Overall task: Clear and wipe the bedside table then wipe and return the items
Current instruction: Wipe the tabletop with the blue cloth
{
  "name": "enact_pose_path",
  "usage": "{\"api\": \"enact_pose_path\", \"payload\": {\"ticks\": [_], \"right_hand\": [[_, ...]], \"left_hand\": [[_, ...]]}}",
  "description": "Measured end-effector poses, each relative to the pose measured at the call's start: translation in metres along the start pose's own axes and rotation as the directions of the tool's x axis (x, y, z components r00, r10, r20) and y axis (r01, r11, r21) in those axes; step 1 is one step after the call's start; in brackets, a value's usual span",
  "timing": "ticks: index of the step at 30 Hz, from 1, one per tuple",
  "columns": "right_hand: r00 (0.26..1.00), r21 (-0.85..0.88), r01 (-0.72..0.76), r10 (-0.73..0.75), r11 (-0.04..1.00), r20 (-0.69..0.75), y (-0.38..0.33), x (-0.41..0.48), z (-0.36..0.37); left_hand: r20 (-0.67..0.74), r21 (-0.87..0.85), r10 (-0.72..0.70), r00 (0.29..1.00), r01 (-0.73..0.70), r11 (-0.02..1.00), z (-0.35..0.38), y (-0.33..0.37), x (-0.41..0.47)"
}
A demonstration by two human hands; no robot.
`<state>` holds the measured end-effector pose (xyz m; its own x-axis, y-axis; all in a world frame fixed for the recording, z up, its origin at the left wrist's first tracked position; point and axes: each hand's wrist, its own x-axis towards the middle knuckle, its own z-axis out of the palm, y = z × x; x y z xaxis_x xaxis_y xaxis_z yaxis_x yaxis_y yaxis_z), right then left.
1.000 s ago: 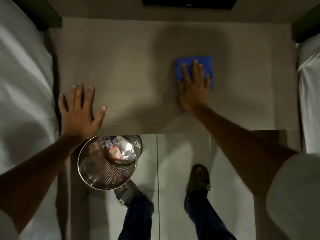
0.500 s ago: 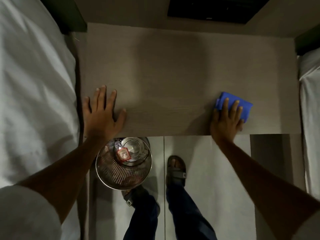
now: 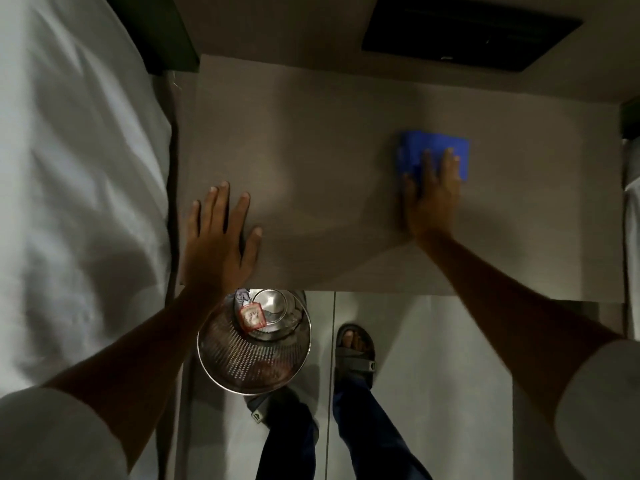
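The bedside table (image 3: pixel 329 140) is a bare light-wood top between two beds. A folded blue cloth (image 3: pixel 433 147) lies on its right half. My right hand (image 3: pixel 431 199) presses flat on the cloth's near part, fingers spread over it. At the table's front left corner my left hand (image 3: pixel 220 237) rests flat on the wood, fingers apart, holding nothing. No items stand on the table top.
A perforated metal waste bin (image 3: pixel 252 344) with a red wrapper and other rubbish stands on the floor below the table's front left edge. White bedding (image 3: pixel 76 174) fills the left side; another bed edge (image 3: pixel 632 202) is at the right. My sandalled feet (image 3: pixel 355 351) stand on the tiled floor.
My right hand has slid the blue cloth from the table's front right edge away from me toward the back. My left hand has stayed at the front left corner.
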<state>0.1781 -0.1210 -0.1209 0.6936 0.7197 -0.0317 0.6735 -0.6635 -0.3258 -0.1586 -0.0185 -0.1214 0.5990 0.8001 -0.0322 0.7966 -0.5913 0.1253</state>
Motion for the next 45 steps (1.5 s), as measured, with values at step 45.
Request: {"api": "enact_pose_path", "payload": {"ticks": [45], "right_hand": [[0.447,0.012,0.835,-0.690,0.550,0.569,-0.243,-0.110,0.062]], "left_hand": [[0.127,-0.390,-0.535,0.835,0.538,0.748,-0.009,0.028,-0.110]]}}
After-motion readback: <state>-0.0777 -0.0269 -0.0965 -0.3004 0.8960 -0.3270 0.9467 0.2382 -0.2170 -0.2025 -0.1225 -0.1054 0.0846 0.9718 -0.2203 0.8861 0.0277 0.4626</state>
